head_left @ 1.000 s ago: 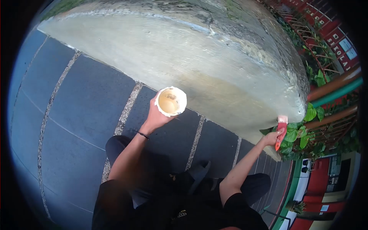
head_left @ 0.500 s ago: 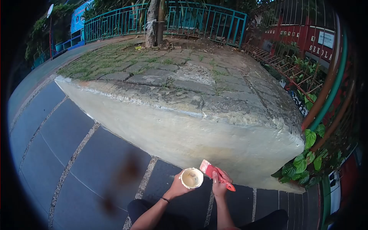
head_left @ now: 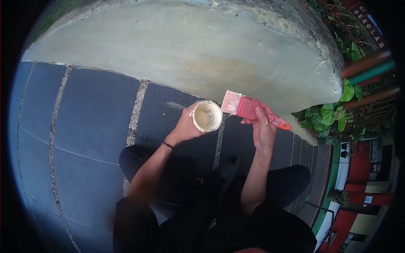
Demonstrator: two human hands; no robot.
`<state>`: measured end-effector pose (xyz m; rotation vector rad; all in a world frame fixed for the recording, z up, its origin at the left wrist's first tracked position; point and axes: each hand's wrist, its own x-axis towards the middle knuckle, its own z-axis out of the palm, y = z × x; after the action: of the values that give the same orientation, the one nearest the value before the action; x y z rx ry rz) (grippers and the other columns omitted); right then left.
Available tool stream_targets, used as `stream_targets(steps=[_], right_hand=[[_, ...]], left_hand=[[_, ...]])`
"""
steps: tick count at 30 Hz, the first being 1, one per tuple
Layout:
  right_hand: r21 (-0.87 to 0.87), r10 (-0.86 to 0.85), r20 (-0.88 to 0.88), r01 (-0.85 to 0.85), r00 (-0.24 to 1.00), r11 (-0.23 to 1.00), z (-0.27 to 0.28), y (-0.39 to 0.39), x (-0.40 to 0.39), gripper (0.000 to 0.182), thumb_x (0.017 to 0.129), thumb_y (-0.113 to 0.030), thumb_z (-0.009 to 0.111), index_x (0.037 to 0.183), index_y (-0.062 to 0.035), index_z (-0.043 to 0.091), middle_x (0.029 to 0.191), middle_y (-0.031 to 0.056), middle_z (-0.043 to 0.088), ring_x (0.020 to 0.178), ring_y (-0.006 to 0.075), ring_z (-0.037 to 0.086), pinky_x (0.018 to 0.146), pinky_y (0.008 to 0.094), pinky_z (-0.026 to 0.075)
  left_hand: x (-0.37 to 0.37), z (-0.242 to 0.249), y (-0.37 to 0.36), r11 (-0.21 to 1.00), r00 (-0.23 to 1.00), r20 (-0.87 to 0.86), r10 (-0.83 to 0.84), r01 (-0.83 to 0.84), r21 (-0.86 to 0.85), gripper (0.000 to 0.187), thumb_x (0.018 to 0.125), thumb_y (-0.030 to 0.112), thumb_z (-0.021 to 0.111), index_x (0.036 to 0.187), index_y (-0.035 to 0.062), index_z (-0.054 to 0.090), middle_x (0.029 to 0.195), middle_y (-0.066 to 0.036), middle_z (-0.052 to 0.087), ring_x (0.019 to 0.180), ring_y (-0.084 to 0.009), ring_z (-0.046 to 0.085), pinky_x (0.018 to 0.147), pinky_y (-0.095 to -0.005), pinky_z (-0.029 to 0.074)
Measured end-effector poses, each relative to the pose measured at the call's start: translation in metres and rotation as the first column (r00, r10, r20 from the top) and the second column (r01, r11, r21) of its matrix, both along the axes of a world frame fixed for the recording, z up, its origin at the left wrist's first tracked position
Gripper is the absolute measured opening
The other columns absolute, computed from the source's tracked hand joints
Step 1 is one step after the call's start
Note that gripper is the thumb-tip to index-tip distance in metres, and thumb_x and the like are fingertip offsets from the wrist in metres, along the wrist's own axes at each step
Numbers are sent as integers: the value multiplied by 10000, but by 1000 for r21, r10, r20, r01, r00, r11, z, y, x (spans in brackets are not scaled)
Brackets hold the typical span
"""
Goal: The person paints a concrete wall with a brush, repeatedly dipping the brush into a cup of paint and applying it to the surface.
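Observation:
My left hand (head_left: 188, 125) is wrapped round a small cream-coloured paint cup (head_left: 214, 121), its mouth facing up toward me. Paint crusts the rim, and the bottom inside shows pale paint with darker specks. In my right hand (head_left: 263, 126) is a red-handled paintbrush (head_left: 249, 109), gripped by its handle. Its pale, paint-coated bristles point left, right beside the cup's rim. Both hands are in front of a low wall (head_left: 177, 55) with a cream, partly yellowish painted face.
Dark floor tiles (head_left: 93, 114) with pebbled strips run along the wall's foot. Green leafy plants (head_left: 329, 114) and pipes (head_left: 367, 71) stand at the wall's right end. My bent legs (head_left: 287, 181) are below the hands. A red and white building front (head_left: 358, 168) lies at far right.
My view has tipped downward, so the wall top and fence left the picture. Both hands now appear higher and larger, still holding cup and brush, with the bristles still near the rim.

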<state>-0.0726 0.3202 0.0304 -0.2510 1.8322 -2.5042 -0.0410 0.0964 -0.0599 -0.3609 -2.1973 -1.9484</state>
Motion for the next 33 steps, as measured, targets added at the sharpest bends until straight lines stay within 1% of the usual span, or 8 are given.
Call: stream_targets(steps=[7,9,14,16,17,20,24,33], right_hand=[[227,39,-46,-28,998,973,14,1,10,293,975,-73,550,1217,92,552,995,165,668,712,179,649,647,379,605],[259,-9,-43,20,999,966,22,-14,14,280,938,-42,623,1181,90,588,936,150,686,689,156,673,630,296,601],[458,124,-2,-109,992,882,4,-24,15,242,900,-68,692,1116,35,655,846,102,710,686,106,669,572,238,539],[605,61,-36,-27,997,796,-5,-37,19,228,857,-77,737,1056,22,685,785,101,713,661,110,674,579,253,530],[644,77,-221,87,972,760,-13,-43,17,229,818,-73,765,1017,21,700,786,119,715,644,137,682,595,273,533],[687,91,-342,183,935,703,-14,-60,21,247,797,-71,779,1009,27,701,812,129,721,652,165,691,616,275,541],[587,87,-191,43,978,808,-17,-70,29,220,814,-99,787,966,41,711,796,132,727,654,133,686,603,259,539],[629,152,-111,-49,982,776,-10,-64,29,218,835,-94,768,986,53,711,757,148,722,633,122,684,573,254,531]], left_hand=[[1,1,3,990,987,-87,136,-139,-23,607,616,76,853,1162,8,596,1078,-120,678,996,-245,675,882,-336,525],[-1,-2,2,984,980,-107,166,-171,-44,605,615,83,851,1159,5,597,1081,-127,673,991,-263,674,876,-344,529],[-2,-9,-1,909,944,-237,231,-296,-292,624,602,206,867,1148,43,611,1088,-130,655,1024,-318,628,890,-415,497],[-2,-7,-2,899,933,-280,224,-309,-311,623,601,222,867,1143,53,612,1088,-123,655,1030,-315,625,891,-419,487],[-2,-6,-1,889,922,-325,212,-320,-328,622,599,239,867,1139,62,613,1088,-117,656,1037,-313,621,892,-423,476],[-1,-7,1,908,918,-340,203,-307,-286,613,603,241,861,1134,65,609,1089,-109,655,1027,-314,623,879,-425,474],[2,-5,2,913,911,-354,210,-312,-262,618,600,238,861,1134,60,603,1088,-115,652,1023,-324,620,874,-426,475],[3,-4,1,937,913,-351,210,-291,-196,632,589,206,857,1141,48,593,1083,-134,654,1020,-339,623,888,-431,480]])
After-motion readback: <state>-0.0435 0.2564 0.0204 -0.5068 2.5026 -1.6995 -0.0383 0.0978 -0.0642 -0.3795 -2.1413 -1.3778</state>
